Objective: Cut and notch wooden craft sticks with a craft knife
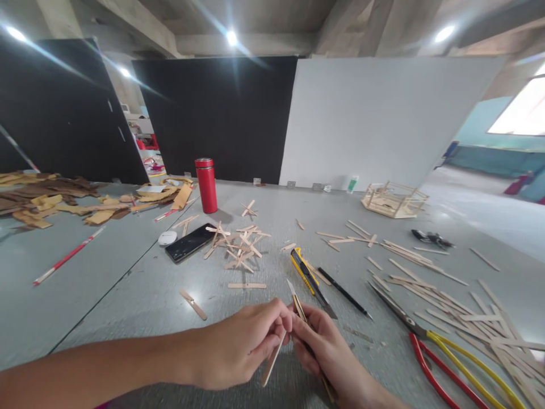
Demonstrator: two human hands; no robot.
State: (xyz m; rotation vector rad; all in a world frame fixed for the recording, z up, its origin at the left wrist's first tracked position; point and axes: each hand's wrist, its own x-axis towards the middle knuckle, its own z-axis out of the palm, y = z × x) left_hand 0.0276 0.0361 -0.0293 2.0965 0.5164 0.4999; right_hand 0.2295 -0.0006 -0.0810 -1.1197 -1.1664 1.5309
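Low in the middle of the view, my left hand [251, 341] pinches a flat wooden craft stick [273, 363] that slants down toward me. My right hand [321, 341] is closed around a slim craft knife [298, 304], its pointed blade tilted up and away. Both hands meet at the fingertips, and the stick's upper end is hidden between them. Just beyond my right hand lie a yellow utility knife [307, 275] with its blade out and a black pen [344, 292]. A single craft stick [247, 286] rests ahead of my left hand.
Shears [419, 329] with red and yellow handles and many loose sticks [451, 301] lie right. A stick frame [394, 201] stands at back right. Ahead are a stick pile [242, 244], a phone [189, 243] and a red flask [206, 187]. Brown scraps [51, 193] cover the far left.
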